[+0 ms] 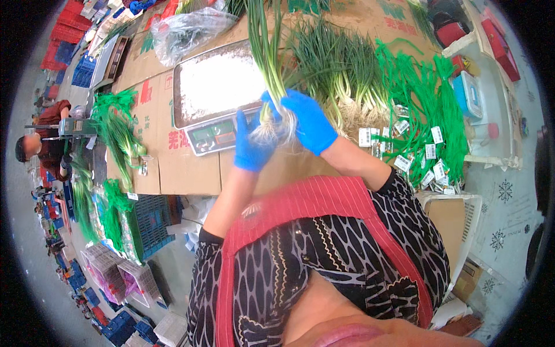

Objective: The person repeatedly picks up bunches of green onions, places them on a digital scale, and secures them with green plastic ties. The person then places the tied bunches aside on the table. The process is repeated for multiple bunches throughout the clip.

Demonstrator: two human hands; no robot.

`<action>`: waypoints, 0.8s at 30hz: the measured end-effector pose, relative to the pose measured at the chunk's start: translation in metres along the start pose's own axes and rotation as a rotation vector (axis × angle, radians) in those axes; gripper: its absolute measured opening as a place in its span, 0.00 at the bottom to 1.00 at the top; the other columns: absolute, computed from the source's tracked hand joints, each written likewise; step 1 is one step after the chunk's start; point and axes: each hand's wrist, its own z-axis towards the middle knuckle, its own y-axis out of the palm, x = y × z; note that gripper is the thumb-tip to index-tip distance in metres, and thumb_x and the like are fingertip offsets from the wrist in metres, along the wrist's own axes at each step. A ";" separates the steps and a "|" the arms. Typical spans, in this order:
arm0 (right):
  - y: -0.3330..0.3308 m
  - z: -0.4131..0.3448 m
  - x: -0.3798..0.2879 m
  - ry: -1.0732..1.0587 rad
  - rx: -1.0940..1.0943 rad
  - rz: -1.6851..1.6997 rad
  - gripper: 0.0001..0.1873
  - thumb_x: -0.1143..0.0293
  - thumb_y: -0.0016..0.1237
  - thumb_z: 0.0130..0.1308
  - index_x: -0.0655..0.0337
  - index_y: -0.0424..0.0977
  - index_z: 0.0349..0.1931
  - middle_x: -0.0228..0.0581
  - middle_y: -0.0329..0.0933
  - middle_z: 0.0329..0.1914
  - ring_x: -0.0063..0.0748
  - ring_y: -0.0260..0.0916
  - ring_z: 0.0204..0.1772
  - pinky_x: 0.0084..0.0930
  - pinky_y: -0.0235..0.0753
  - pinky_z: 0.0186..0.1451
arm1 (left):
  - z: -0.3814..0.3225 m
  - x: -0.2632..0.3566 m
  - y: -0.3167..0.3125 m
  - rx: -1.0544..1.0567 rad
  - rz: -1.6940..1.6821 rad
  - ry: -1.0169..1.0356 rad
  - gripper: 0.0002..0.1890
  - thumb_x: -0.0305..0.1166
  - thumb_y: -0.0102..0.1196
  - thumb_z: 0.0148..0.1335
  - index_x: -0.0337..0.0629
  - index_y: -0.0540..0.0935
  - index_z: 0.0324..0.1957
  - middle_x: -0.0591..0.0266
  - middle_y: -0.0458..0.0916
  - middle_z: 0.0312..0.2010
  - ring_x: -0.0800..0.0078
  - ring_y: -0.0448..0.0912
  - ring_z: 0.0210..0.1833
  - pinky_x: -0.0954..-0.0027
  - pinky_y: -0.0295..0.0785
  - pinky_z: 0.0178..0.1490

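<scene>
My left hand [256, 145], in a blue glove, is at the root end of a bunch of green onions [274, 73], its fingers upright beside the pale roots. My right hand [308, 119], also gloved in blue, holds the same bunch near its white stems. The long green leaves point away from me over the right part of a digital scale's metal tray [219, 82]. To the right of my hands lies a pile of green onions [347, 73] with the roots towards me. Beside that pile are green mesh net bags [446, 108] bearing printed tags.
Flattened cardboard [190, 178] covers the table. A clear plastic bag [190, 34] lies behind the scale. At left are bundled green onions [123, 145] with green netting, and a person [54, 139] stands beyond. A white plastic crate [470, 217] stands at right; blue crates [151, 225] are below left.
</scene>
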 end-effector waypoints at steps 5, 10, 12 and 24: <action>-0.015 -0.047 0.027 -0.028 0.160 -0.595 0.15 0.70 0.40 0.69 0.66 0.71 0.53 0.42 0.77 0.43 0.30 0.73 0.46 0.26 0.72 0.48 | 0.002 -0.015 0.011 0.189 0.796 0.368 0.27 0.31 0.40 0.70 0.39 0.57 0.69 0.57 0.69 0.60 0.68 0.70 0.59 0.69 0.63 0.63; 0.006 -0.036 0.019 -0.362 0.077 -0.697 0.15 0.69 0.41 0.70 0.65 0.69 0.54 0.53 0.77 0.41 0.41 0.76 0.41 0.35 0.74 0.44 | 0.003 -0.026 0.036 -0.007 1.101 0.737 0.28 0.34 0.37 0.72 0.40 0.51 0.71 0.53 0.63 0.65 0.65 0.69 0.62 0.66 0.64 0.64; 0.021 -0.018 0.018 -0.459 0.037 -0.667 0.15 0.68 0.41 0.70 0.66 0.69 0.51 0.56 0.76 0.38 0.44 0.76 0.37 0.38 0.74 0.41 | 0.003 -0.009 0.049 -0.040 1.166 0.870 0.28 0.36 0.37 0.73 0.43 0.50 0.72 0.50 0.66 0.63 0.58 0.74 0.57 0.60 0.69 0.60; 0.001 0.120 0.085 -0.303 0.003 -1.485 0.21 0.59 0.46 0.63 0.59 0.72 0.54 0.55 0.74 0.49 0.57 0.73 0.45 0.45 0.73 0.52 | 0.004 0.147 -0.031 0.624 1.711 0.881 0.26 0.28 0.47 0.64 0.35 0.65 0.65 0.57 0.72 0.55 0.72 0.71 0.51 0.71 0.67 0.56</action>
